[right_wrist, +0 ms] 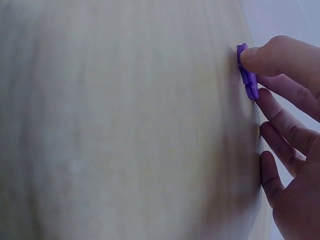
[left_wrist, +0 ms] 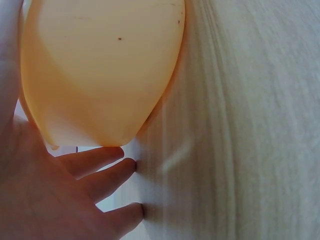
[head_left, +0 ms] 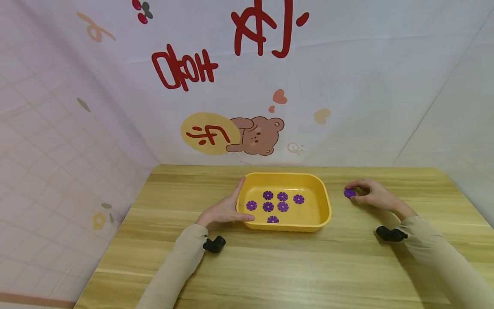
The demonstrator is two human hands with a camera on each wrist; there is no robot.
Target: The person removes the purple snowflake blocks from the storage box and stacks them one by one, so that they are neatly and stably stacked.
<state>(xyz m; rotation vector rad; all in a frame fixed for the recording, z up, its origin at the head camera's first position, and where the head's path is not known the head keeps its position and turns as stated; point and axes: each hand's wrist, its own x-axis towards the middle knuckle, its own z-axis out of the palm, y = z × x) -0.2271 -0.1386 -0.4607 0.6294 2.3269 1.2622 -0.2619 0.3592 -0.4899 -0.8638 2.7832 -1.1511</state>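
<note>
A yellow plastic basin (head_left: 284, 227) sits on the wooden table, with several purple snowflake discs (head_left: 283, 207) lying flat and spread over its floor. My left hand (head_left: 224, 211) holds the basin's left end, its thumb over the near left corner and a finger along the far left corner. In the left wrist view, the other fingers (left_wrist: 111, 180) are spread beside the basin wall (left_wrist: 100, 75), their tips at the table. Right of the basin, my right hand (head_left: 376, 196) pinches a notched purple snowflake disc (head_left: 349, 193) at the tabletop; the right wrist view shows it edge-on (right_wrist: 248, 75).
The wooden table (head_left: 270, 266) meets a printed wall cloth (head_left: 347, 86) behind the basin. Another pale cloth (head_left: 46, 150) hangs on the left. A black wrist mount (head_left: 214, 244) sits at the left cuff, and another black mount (head_left: 390, 234) at the right cuff.
</note>
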